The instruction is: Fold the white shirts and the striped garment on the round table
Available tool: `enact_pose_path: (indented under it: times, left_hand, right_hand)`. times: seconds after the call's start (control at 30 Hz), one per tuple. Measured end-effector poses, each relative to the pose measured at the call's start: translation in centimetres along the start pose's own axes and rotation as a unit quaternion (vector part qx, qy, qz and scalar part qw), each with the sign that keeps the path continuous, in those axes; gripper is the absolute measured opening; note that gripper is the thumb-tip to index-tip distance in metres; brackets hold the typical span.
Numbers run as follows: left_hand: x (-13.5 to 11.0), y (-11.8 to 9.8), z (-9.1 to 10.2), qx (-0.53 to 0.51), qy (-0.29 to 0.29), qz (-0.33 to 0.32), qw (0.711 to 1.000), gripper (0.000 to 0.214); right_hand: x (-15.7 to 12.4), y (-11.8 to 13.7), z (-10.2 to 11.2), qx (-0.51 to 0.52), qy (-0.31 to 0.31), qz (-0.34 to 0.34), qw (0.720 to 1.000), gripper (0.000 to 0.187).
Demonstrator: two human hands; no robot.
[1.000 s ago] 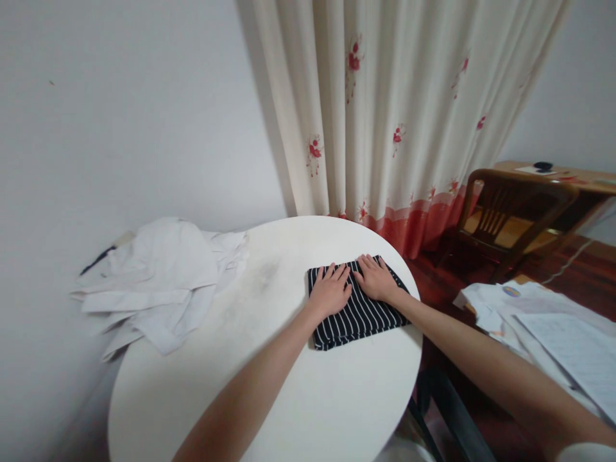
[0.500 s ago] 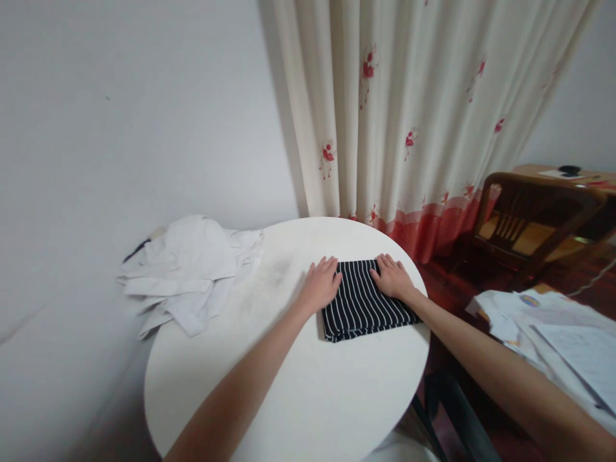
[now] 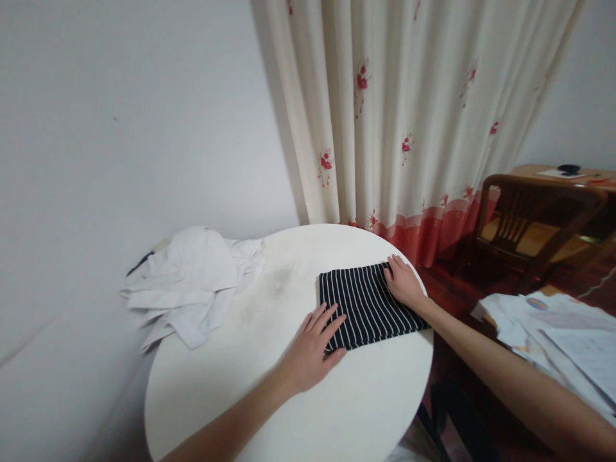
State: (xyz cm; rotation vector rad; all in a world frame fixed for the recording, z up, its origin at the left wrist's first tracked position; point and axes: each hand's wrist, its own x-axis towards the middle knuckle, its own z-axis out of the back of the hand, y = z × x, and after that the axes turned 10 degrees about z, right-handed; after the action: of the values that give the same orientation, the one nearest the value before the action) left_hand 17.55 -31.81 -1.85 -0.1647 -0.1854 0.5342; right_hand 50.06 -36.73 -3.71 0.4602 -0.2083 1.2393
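A folded black cloth with white stripes [image 3: 363, 305] lies flat near the right edge of the round white table [image 3: 332, 423]. My left hand [image 3: 317, 346] rests at the cloth's near left corner, fingers spread, the tips over its edge. On the far right corner lies my right hand [image 3: 404, 282], its fingers stretched out along the cloth. Neither hand grips the fabric. What kind of garment or cloth it is cannot be made out.
Crumpled white clothing [image 3: 192, 276] hangs partly over the table's left edge by the wall. Behind stands a floral curtain [image 3: 380, 128]. To the right are a wooden chair [image 3: 520, 205] and a pile of white clothes and papers [image 3: 553, 333].
My left hand has moved from the cloth's far left corner toward me to its near left corner. My right hand has shifted slightly right along the far edge.
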Motion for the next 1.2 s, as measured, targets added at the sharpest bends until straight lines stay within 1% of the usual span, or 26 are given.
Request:
enact_pose_path:
  times: [0.07, 0.1, 0.2, 0.3, 0.37, 0.47, 0.53, 0.6, 0.73, 0.83, 1.0, 1.1, 1.2]
  left_hand:
    - [-1.0, 0.3, 0.2, 0.011, -0.012, -0.012, 1.000, 0.070]
    - [-1.2, 0.3, 0.3, 0.019, -0.015, -0.021, 0.999, 0.071]
    - [-0.7, 0.0, 0.5, 0.044, -0.011, -0.067, 0.997, 0.066]
    - [0.5, -0.5, 0.5, 0.059, 0.004, -0.120, 0.991, 0.056]
    - [1.1, -0.7, 0.4, 0.062, 0.011, -0.141, 0.988, 0.052]
    - [1.8, -0.7, -0.1, 0.073, 0.013, -0.140, 0.987, 0.051]
    - [2.6, -0.5, -0.5, 0.083, 0.012, -0.131, 0.988, 0.052]
    - [3.9, -0.1, -0.8, 0.091, 0.006, -0.119, 0.989, 0.052]
    - [8.0, 1.6, -1.3, 0.103, -0.011, -0.082, 0.991, 0.048]
    - [11.6, 3.5, -1.6, 0.104, -0.019, -0.049, 0.993, 0.046]
    - [17.3, 7.2, -2.2, 0.092, -0.039, 0.029, 0.995, 0.046]
    - [20.3, 9.6, -2.6, 0.081, -0.055, 0.070, 0.993, 0.048]
    - [22.7, 12.0, -2.9, 0.064, -0.068, 0.109, 0.990, 0.049]
  right_hand:
    - [-2.0, 0.5, 0.9, -0.004, -0.030, 0.007, 1.000, 0.055]
    - [-3.4, 0.9, 1.2, -0.008, -0.032, 0.018, 0.999, 0.056]
    - [-8.1, 2.6, 1.7, -0.033, -0.005, 0.060, 0.998, 0.056]
    - [-11.5, 3.4, 1.4, -0.054, 0.025, 0.068, 0.996, 0.057]
    - [-12.3, 3.2, 1.0, -0.061, 0.040, 0.060, 0.996, 0.058]
    - [-11.5, 2.3, 0.5, -0.068, 0.056, 0.052, 0.995, 0.058]
    - [-10.2, 1.7, 0.3, -0.074, 0.062, 0.053, 0.994, 0.059]
    - [-8.4, 1.1, -0.1, -0.080, 0.067, 0.059, 0.993, 0.058]
    - [-3.4, -0.1, -1.5, -0.088, 0.074, 0.077, 0.990, 0.058]
    - [1.4, -0.9, -3.2, -0.084, 0.083, 0.080, 0.990, 0.057]
    - [9.8, -1.6, -6.2, -0.068, 0.099, 0.076, 0.990, 0.057]
    - [14.1, -1.6, -8.0, -0.059, 0.099, 0.081, 0.990, 0.056]
    - [17.8, -1.5, -9.8, -0.053, 0.098, 0.085, 0.990, 0.056]
